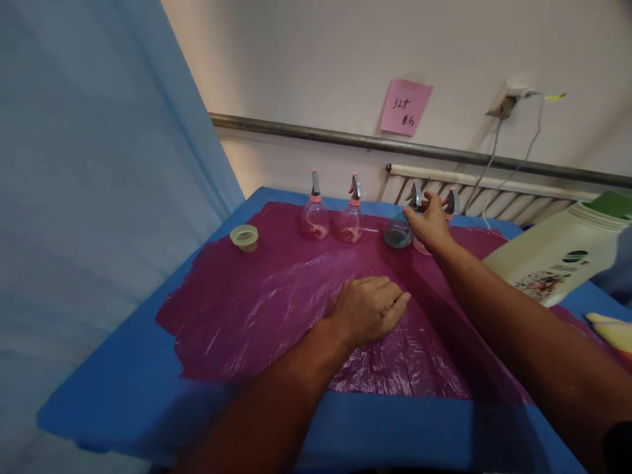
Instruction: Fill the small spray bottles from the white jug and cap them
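Bottle step: from where I stand, the work looks to be handling the teal spray bottle (pixel 397 232) by its top; lifting it or letting it go, I can't say.
Next move: in my judgement it calls for minding the pink-collared bottle (pixel 452 199) close behind the fingers.
Teal bottle's place: toward the far edge of the plum plastic sheet (pixel 247 296), right of the sheet's middle.
Right hand (pixel 430 222): over the sheet's far right part, thumb and fingers bent, partly apart, at the teal bottle's spray head; whether they grip it I can't tell.
Left hand (pixel 372 306): over the sheet's middle, curled into a loose fist; nothing shows in it, and its contact with the sheet is unclear.
Other pieces: two clear spray bottles (pixel 351 227) along the sheet's far edge, a greenish cup (pixel 244 237) at its far left, a pale jug (pixel 557 253) by its right side.
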A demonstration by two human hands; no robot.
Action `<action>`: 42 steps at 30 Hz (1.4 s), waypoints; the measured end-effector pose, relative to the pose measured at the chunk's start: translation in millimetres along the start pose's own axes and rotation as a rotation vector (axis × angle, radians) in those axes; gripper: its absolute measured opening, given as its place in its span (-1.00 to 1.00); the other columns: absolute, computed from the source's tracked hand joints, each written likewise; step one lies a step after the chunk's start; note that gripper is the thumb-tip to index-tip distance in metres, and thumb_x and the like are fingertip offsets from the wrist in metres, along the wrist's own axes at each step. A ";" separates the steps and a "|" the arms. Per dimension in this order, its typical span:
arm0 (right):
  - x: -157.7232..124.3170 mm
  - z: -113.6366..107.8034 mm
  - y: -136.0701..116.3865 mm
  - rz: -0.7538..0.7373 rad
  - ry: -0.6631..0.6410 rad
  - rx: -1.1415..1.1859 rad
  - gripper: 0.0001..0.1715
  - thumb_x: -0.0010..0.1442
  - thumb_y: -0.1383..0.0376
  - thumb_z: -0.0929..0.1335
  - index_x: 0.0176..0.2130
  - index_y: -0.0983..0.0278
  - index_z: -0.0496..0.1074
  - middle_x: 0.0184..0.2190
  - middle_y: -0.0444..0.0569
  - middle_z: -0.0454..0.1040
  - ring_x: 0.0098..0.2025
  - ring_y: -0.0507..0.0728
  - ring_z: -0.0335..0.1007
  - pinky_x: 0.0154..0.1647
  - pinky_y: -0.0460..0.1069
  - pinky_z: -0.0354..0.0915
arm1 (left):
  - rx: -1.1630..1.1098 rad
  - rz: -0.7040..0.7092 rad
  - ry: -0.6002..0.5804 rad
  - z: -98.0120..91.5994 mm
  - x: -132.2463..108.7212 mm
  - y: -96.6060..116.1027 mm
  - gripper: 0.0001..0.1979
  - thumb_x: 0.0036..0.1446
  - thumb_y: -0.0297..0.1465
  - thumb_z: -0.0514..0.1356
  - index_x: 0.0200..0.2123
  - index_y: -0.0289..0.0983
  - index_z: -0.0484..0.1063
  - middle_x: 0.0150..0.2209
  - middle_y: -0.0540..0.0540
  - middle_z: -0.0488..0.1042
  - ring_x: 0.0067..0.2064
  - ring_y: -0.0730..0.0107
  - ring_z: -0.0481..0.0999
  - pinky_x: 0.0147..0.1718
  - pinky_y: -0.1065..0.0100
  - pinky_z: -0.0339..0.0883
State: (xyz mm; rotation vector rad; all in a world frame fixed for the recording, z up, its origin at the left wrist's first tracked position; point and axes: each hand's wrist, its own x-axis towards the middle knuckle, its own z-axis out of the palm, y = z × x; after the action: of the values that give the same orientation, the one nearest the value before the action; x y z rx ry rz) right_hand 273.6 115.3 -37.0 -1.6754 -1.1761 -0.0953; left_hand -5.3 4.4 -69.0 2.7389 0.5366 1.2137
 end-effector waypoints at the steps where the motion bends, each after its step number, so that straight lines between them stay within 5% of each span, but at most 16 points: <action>1: -1.9 2.4 2.8 0.020 -0.014 0.011 -0.26 0.16 0.07 0.49 0.24 0.32 0.44 0.05 0.27 0.64 0.08 0.38 0.60 0.26 0.37 0.49 | 0.000 -0.004 -0.007 -0.4 -0.1 -0.4 -0.59 0.62 -0.25 0.13 -0.36 -0.20 0.51 -0.40 -0.02 0.58 -0.36 0.35 0.57 -0.36 0.24 0.32; 8: -10.1 -10.3 -5.1 0.028 -0.009 0.094 -0.53 0.14 0.02 0.49 -0.06 0.25 0.58 -0.10 0.15 0.72 -0.08 0.29 0.60 0.12 0.26 0.56 | -0.004 -0.088 -0.010 -0.8 -0.8 -4.0 -0.58 0.61 -0.25 0.13 -0.36 -0.20 0.51 -0.39 -0.03 0.57 -0.34 0.34 0.57 -0.30 0.25 0.38; 12: -28.8 -38.2 -20.6 0.010 -0.011 0.146 -0.51 0.15 -0.02 0.52 -0.05 0.24 0.60 -0.09 0.12 0.73 -0.11 0.27 0.63 0.04 0.21 0.58 | -0.068 -0.208 0.001 -2.4 2.0 -3.8 -0.78 0.56 -0.23 0.23 0.04 -0.22 0.60 -0.07 -0.14 0.69 -0.04 0.15 0.69 -0.01 0.14 0.57; 15: -57.7 -63.6 -36.3 -0.003 -0.033 0.211 -0.49 0.18 -0.05 0.56 -0.02 0.21 0.63 -0.11 0.05 0.73 -0.21 0.20 0.60 -0.10 0.14 0.56 | -0.138 -0.319 -0.007 -3.5 5.6 -2.1 -0.44 0.47 -0.18 0.36 0.41 -0.22 0.39 0.30 -0.27 0.57 0.33 -0.03 0.60 0.30 -0.03 0.53; 20: -118.7 -92.3 -58.4 0.015 -0.121 0.351 -0.55 0.24 -0.05 0.60 -0.02 0.14 0.66 -0.14 -0.02 0.72 -0.23 0.18 0.59 -0.08 0.15 0.59 | -0.299 -0.464 -0.092 -0.9 7.5 2.0 -0.08 0.33 -0.10 0.49 0.58 -0.15 0.16 0.56 -0.34 0.32 0.57 -0.19 0.38 0.51 -0.23 0.36; 24: -152.6 -98.5 -64.5 -0.006 -0.180 0.449 -0.63 0.28 0.02 0.61 0.00 0.09 0.64 -0.11 -0.05 0.71 -0.13 0.20 0.65 0.05 0.19 0.61 | -0.413 -0.475 -0.152 3.9 5.6 2.9 -0.05 0.22 -0.09 0.57 0.53 -0.10 0.24 0.50 -0.31 0.40 0.51 -0.24 0.45 0.45 -0.29 0.42; 30: -167.8 -99.3 -66.7 0.007 -0.232 0.494 -0.65 0.29 0.07 0.62 0.02 0.07 0.65 -0.11 -0.07 0.72 -0.09 0.20 0.67 0.07 0.18 0.62 | -0.464 -0.442 -0.118 6.3 4.7 0.7 -0.26 0.16 -0.23 0.60 0.33 -0.11 0.42 0.26 -0.19 0.58 0.26 -0.06 0.63 0.21 -0.09 0.58; 36: -165.8 -95.8 -64.0 0.035 -0.176 0.569 -0.47 0.23 0.10 0.66 0.12 0.06 0.58 -0.06 -0.06 0.71 -0.09 0.19 0.67 0.04 0.18 0.65 | -0.467 -0.488 -0.123 4.5 6.2 1.8 -0.25 0.14 -0.24 0.61 0.32 -0.10 0.42 0.24 -0.19 0.58 0.25 -0.08 0.63 0.22 -0.12 0.55; 42: -166.1 -98.0 -57.3 -0.021 -0.196 0.468 -0.22 0.27 0.08 0.64 0.38 0.02 0.48 0.12 0.00 0.70 0.10 0.27 0.68 0.28 0.33 0.59 | -0.506 -0.493 -0.150 0.4 8.4 3.5 -0.27 0.14 -0.26 0.62 0.30 -0.10 0.42 0.24 -0.21 0.59 0.26 -0.10 0.62 0.24 -0.15 0.53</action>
State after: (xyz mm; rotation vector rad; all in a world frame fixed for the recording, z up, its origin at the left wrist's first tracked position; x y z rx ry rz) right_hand 190.8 -67.8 -46.6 -1.2779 -1.2472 0.3168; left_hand 1.3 4.1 -62.6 2.0850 0.7136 0.8650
